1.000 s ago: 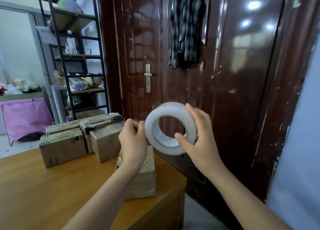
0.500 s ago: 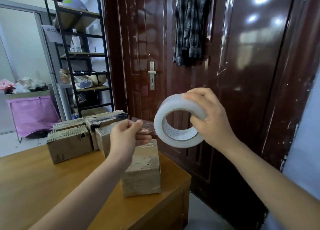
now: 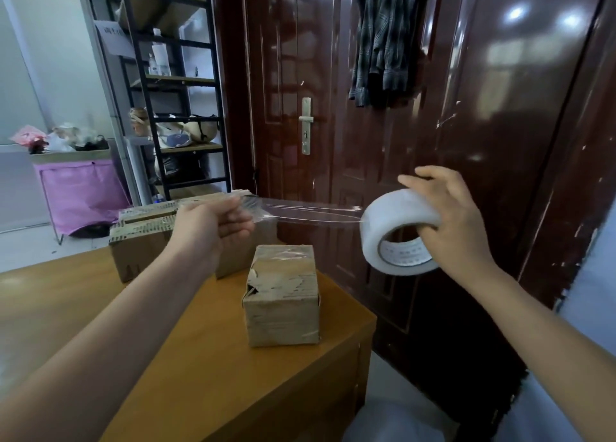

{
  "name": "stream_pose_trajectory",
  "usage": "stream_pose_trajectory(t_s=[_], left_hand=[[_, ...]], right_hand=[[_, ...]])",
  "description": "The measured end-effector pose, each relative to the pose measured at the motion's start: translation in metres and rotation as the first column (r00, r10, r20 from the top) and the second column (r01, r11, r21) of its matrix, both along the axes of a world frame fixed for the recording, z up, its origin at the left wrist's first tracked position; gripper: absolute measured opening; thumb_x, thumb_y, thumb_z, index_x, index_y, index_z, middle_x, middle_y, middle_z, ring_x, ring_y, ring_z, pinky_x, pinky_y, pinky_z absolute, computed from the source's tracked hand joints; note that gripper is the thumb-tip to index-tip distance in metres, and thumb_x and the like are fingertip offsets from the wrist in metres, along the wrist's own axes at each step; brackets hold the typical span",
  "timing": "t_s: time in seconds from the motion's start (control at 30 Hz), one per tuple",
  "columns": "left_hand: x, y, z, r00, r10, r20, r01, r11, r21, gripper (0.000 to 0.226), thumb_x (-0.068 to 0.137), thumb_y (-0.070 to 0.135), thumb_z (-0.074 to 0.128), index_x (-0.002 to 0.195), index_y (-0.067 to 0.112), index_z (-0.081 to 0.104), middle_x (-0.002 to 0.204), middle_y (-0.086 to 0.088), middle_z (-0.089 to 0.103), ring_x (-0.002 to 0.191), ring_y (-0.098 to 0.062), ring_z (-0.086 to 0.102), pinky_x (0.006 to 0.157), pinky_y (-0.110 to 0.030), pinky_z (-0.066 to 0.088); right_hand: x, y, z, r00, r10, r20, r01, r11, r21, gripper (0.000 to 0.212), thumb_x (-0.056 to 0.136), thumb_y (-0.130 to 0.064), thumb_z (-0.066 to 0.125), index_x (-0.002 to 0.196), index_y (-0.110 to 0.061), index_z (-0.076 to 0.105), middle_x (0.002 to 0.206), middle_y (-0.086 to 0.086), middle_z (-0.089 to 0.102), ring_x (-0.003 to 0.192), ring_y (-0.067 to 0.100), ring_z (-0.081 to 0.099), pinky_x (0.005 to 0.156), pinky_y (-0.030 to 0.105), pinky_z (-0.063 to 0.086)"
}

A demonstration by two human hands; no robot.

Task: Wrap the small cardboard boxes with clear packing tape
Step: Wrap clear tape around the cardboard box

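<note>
A roll of clear packing tape (image 3: 393, 228) is held in the air by my right hand (image 3: 456, 221), fingers over its top and thumb inside the core. My left hand (image 3: 213, 228) pinches the free end of the tape. A clear strip of tape (image 3: 310, 213) stretches level between the two hands. Below the strip a small cardboard box (image 3: 283, 298) stands on the wooden table (image 3: 206, 358) near its right corner, with some tape on its top.
Several more cardboard boxes (image 3: 140, 241) are stacked at the table's far side, partly behind my left arm. A dark red door (image 3: 366, 108) stands close behind, with a plaid shirt (image 3: 386, 38) hanging on it. A black shelf rack (image 3: 173, 84) stands at the left.
My hands have drawn apart: the left went left with the tape end, the right went right and down with the roll. A long strip now spans between them.
</note>
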State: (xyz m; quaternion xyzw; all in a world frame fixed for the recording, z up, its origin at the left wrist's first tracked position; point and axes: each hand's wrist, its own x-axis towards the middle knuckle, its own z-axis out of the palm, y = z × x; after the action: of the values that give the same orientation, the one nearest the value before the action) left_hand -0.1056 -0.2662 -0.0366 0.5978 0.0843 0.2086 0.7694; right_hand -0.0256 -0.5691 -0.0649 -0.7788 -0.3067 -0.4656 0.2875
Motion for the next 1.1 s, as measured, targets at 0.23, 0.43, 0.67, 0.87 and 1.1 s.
stream_pose_trajectory(t_s=[0.23,0.43,0.67,0.87,1.1], left_hand=[[-0.003,0.02,-0.026,0.998,0.027,-0.061,-0.026,0.999,0.019,0.019,0.091,0.012,0.064,0.074,0.004,0.062,0.055,-0.003,0.062,0.046,-0.012,0.061,0.044,-0.019,0.05],[-0.006,0.041,-0.05,0.993,0.059,-0.1,-0.056,0.998,0.035,0.015,0.09,0.009,0.064,0.076,0.003,0.062,0.05,0.0,0.058,0.046,-0.013,0.058,0.043,-0.02,0.048],[-0.013,0.056,-0.082,0.984,0.068,-0.164,-0.059,0.996,0.062,0.014,0.09,0.009,0.064,0.08,-0.001,0.065,0.052,-0.001,0.06,0.046,-0.013,0.056,0.044,-0.019,0.048],[-0.01,0.067,-0.088,0.985,-0.047,-0.168,0.027,0.992,-0.123,0.017,0.094,0.008,0.057,0.079,0.004,0.061,0.053,-0.001,0.057,0.045,-0.008,0.053,0.044,-0.017,0.048],[-0.008,0.07,-0.094,0.987,-0.042,-0.154,0.023,0.992,-0.126,0.014,0.093,0.008,0.059,0.079,0.004,0.063,0.052,0.0,0.057,0.043,-0.007,0.053,0.043,-0.016,0.047]], right_hand=[[-0.008,0.007,-0.003,0.954,0.266,-0.14,-0.214,0.928,0.305,0.074,0.068,0.025,0.058,0.115,-0.031,0.064,0.12,-0.01,0.058,0.112,0.004,0.056,0.093,0.012,0.043],[-0.004,0.004,-0.021,0.977,0.21,0.024,-0.196,0.945,-0.262,0.063,0.069,0.015,0.05,0.12,-0.021,0.061,0.122,0.008,0.058,0.111,0.025,0.056,0.09,0.03,0.049],[0.004,-0.003,-0.028,0.981,0.149,0.122,-0.048,0.803,-0.594,0.079,0.056,0.023,0.071,0.122,-0.018,0.053,0.119,0.019,0.062,0.106,0.033,0.057,0.07,0.046,0.056],[0.002,0.003,-0.033,0.989,0.124,-0.081,-0.148,0.856,-0.495,0.085,0.06,0.024,0.063,0.127,-0.027,0.052,0.13,0.0,0.049,0.114,0.021,0.048,0.085,0.046,0.051],[-0.001,0.008,-0.041,0.974,0.091,0.208,0.025,0.867,-0.498,0.054,0.078,0.006,0.037,0.123,-0.009,0.063,0.123,0.011,0.065,0.114,0.025,0.054,0.089,0.036,0.04]])
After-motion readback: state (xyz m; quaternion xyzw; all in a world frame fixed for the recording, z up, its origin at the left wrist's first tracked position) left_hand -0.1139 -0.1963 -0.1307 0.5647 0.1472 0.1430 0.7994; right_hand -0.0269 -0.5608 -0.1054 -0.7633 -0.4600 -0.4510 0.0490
